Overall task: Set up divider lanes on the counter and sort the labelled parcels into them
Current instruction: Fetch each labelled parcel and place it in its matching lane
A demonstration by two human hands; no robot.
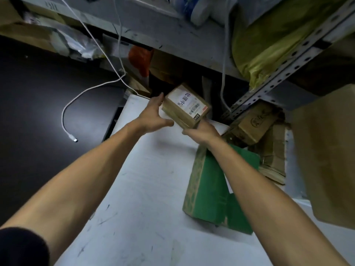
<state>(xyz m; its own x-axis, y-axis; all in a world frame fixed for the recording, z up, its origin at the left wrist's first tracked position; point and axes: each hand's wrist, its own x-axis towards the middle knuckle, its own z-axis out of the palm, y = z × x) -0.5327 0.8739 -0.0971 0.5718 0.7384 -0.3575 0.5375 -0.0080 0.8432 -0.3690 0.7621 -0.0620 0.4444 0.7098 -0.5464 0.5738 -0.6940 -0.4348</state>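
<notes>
Parcel [186, 105] — brown cardboard, white label w/ barcode

Parcel stockroom, slotted-angle steel shelving [284, 72] crammed with cardboard boxes [251, 123], labelled parcel [185, 105], scuffed white counter [146, 189], yellow sack [269, 37]

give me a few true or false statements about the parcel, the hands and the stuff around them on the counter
1. Both hands are on the labelled parcel. True: the left hand and right hand grip it.
2. The parcel's label faces down. False: it faces up.
3. A green box lies under the right forearm. True.
4. The white cable is plugged into the parcel. False: its end lies loose on the dark surface.
5. The white counter is covered in parcels. False: mostly bare.
</notes>
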